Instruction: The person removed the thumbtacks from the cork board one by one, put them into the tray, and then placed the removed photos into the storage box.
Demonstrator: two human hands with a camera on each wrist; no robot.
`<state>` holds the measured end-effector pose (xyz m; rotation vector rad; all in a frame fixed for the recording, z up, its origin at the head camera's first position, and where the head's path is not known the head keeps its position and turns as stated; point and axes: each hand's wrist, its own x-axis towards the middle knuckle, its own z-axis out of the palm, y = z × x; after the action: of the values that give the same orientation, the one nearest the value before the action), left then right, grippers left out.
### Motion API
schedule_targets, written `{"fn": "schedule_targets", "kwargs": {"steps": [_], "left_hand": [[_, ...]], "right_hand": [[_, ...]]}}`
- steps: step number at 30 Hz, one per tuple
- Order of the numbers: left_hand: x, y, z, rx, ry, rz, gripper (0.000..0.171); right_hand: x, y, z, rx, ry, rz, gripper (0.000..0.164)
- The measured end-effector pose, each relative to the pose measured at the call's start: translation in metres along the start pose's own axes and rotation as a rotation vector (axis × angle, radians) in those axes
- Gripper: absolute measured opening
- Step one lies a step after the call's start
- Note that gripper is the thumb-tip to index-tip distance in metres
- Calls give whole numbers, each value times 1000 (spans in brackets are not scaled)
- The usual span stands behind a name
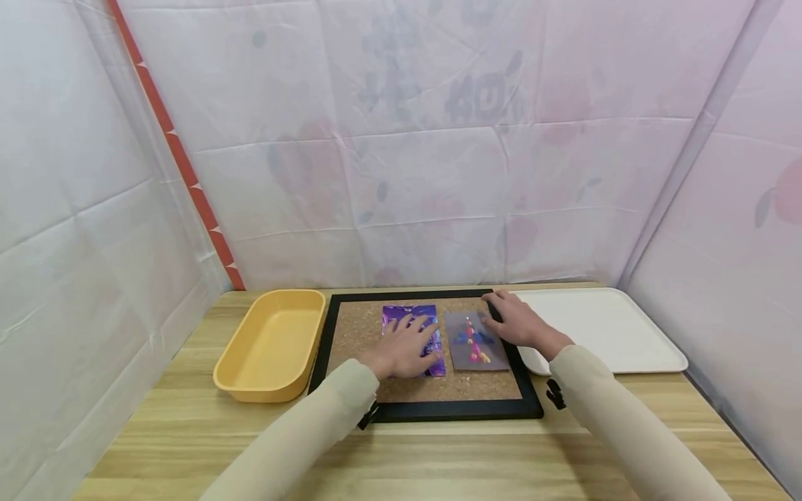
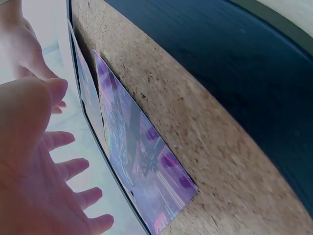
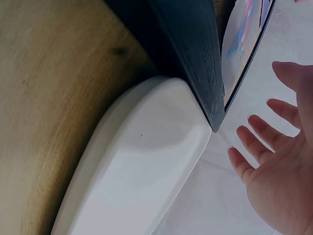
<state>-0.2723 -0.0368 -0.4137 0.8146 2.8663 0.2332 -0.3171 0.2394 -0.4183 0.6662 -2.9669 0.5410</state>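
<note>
A cork board (image 1: pixel 358 334) in a black frame lies on the table. On it are a shiny purple printed sheet or pouch (image 2: pixel 142 152) and, to its right, a greyish card (image 1: pixel 460 356) with a colourful tower-like picture. My left hand (image 1: pixel 404 348) hovers over the purple piece with fingers spread, covering part of it in the head view; the left wrist view shows a gap between them. Nothing is in that hand. Over the board's right edge, beside the card, my right hand (image 1: pixel 516 321) is held with loosely extended fingers and grips nothing.
A yellow tray (image 1: pixel 276 341) stands left of the board. On the right, a white tray (image 1: pixel 601 334) lies against the board's black frame (image 3: pixel 195 54). White printed sheeting (image 1: pixel 407 174) walls in the back and sides of the wooden table (image 1: pixel 438 466).
</note>
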Motion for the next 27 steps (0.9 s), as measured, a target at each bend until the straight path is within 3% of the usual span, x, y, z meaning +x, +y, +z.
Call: {"fn": "schedule_targets", "kwargs": {"steps": [16, 27], "left_hand": [[16, 12, 17, -6, -42, 14, 71], [17, 18, 12, -33, -65, 64, 72]], "right_hand": [[5, 2, 4, 51, -50, -31, 49], [11, -1, 4, 59, -56, -33, 47]]}}
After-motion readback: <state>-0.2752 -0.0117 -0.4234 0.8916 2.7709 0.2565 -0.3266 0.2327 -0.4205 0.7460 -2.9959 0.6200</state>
